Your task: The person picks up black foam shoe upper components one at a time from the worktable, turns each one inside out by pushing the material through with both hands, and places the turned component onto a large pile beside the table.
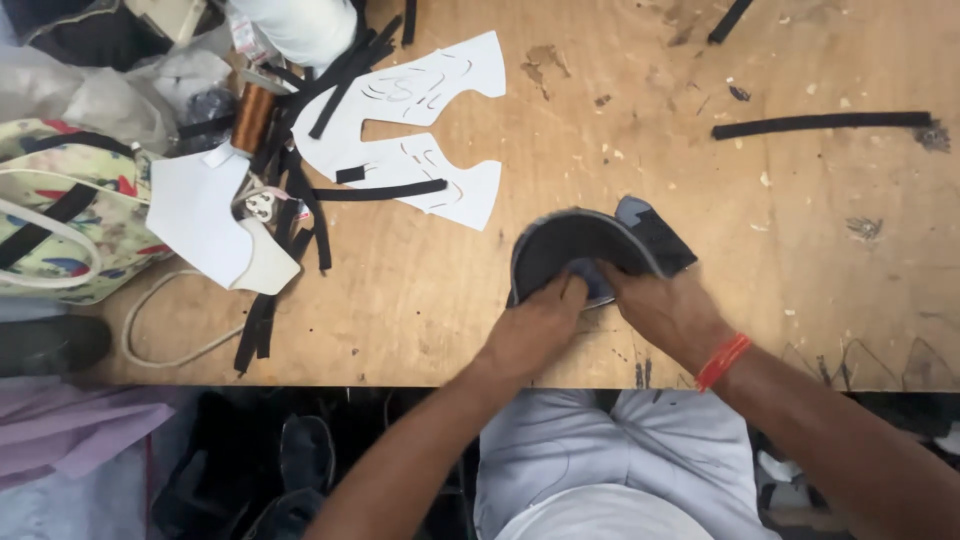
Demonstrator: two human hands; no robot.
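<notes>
A dark, curved shoe-upper piece (pixel 575 245) with a pale edge lies on the wooden table (pixel 700 180) near its front edge. My left hand (pixel 535 325) grips its lower left part, fingers curled onto the fabric. My right hand (pixel 665 310), with a red thread band on the wrist, holds its lower right side, beside a dark flap (pixel 655 235). Both hands meet at the piece's inner middle.
A white paper pattern (pixel 420 130) lies at the back left among several black strips (pixel 300 190). An orange thread spool (pixel 252 117), a white cut piece (pixel 205 220) and a flowered bag (pixel 70 210) crowd the left end. One long black strip (pixel 820 123) lies at right.
</notes>
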